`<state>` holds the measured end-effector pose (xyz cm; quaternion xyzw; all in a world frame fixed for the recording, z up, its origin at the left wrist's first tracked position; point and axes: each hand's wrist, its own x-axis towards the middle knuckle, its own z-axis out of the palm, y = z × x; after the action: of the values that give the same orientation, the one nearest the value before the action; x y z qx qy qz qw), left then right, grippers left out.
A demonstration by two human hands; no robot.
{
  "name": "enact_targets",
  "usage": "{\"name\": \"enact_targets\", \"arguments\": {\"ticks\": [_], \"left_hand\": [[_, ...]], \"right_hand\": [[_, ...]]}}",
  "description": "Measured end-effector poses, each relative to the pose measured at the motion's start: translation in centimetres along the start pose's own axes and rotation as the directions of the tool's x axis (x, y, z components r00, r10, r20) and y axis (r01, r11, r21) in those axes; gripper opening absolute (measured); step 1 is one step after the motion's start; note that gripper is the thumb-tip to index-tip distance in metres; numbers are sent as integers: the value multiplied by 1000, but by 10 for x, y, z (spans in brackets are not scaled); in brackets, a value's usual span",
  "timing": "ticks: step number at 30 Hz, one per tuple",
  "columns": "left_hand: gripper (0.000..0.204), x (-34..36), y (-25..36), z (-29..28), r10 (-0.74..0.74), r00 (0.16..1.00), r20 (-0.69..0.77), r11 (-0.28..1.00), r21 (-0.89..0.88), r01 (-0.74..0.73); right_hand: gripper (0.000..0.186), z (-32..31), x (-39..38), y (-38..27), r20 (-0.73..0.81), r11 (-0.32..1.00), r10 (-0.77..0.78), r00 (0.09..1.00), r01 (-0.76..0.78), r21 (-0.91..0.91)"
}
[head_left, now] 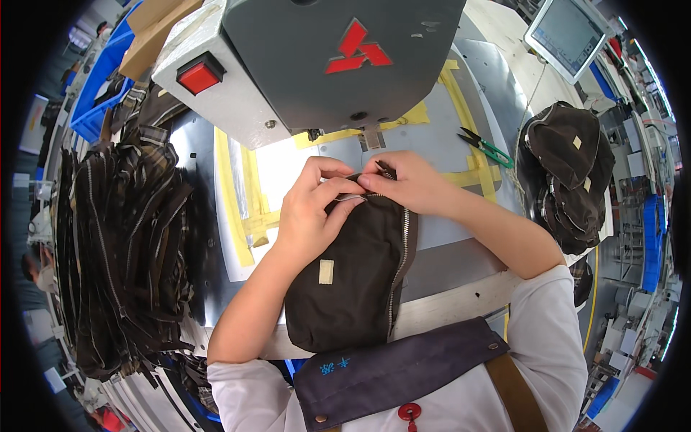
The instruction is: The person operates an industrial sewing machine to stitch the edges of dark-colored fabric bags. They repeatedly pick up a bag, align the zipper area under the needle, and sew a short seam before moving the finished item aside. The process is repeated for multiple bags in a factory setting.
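2 hands meet at the top end of a dark brown zippered pouch (345, 277) that lies on the metal sewing-machine bed (446, 144), its lower end hanging over the near edge toward the person. The left hand (309, 212) has thumb and forefinger closed narrow, pinching the fabric beside the zipper's top. The right hand (410, 183) pinches the zipper end, fingers tight around what looks like the slider; the exact grip is partly hidden.

Judging the risks: the pinch sits just in front of the presser foot (371, 137) under the grey machine head (324, 57), so fingertips are close to the needle area if the machine starts. The pouch could also slide off the near edge, since much of it overhangs. Loose fabric may catch in the silver zipper teeth (400, 266) if the slider is pulled askew.

1 pair of green-handled thread snips (488, 147) lies toward the bed's right edge, near a stack of finished pouches (568, 173). A heap of dark zipper tapes (122, 245) fills the left edge.
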<state>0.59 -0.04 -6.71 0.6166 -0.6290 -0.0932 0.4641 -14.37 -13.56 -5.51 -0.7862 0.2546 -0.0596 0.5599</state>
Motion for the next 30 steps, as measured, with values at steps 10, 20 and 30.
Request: {"name": "enact_targets", "arguments": {"ticks": [10, 20, 30], "left_hand": [[10, -1, -4, -4, -328, 936, 129, 908, -228, 350], [10, 0, -8, -3, -333, 943, -11, 927, -188, 325], [14, -2, -4, -6, -393, 918, 47, 900, -188, 394]], "right_hand": [[18, 4, -9, 6, -84, 987, -136, 987, 142, 69], [22, 17, -8, 19, -302, 969, -78, 950, 144, 202], [12, 7, -6, 5, -289, 938, -347, 892, 334, -93]]}}
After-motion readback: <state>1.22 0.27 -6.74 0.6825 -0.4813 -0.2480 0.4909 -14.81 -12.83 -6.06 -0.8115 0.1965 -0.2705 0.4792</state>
